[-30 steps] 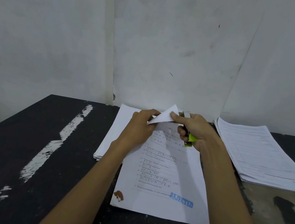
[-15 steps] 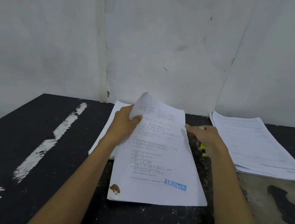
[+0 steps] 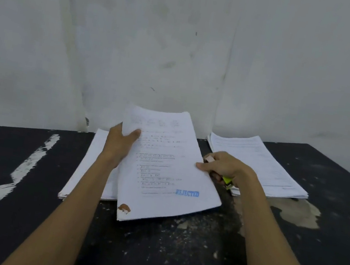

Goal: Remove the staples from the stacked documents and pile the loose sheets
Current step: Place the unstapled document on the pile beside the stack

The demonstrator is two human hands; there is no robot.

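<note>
A printed document (image 3: 167, 173) with a blue REJECTED stamp and a brown stain at its near left corner is lifted off the table, tilted. My left hand (image 3: 121, 141) grips its upper left edge, thumb on top. My right hand (image 3: 224, 168) touches its right edge with a fingertip while its curled fingers hold a yellow-green staple remover (image 3: 227, 181). A white paper stack (image 3: 91, 164) lies under my left forearm, partly hidden by the lifted document.
A second stack of printed sheets (image 3: 262, 164) lies at the right, close to my right hand. The black table (image 3: 170, 260) has white paint streaks at the left and worn patches at the right. A white wall rises just behind the table.
The folded top corner has been flattened out. Both hands lifted the document off the table and raised its far end; my right hand moved from the top corner to the right edge.
</note>
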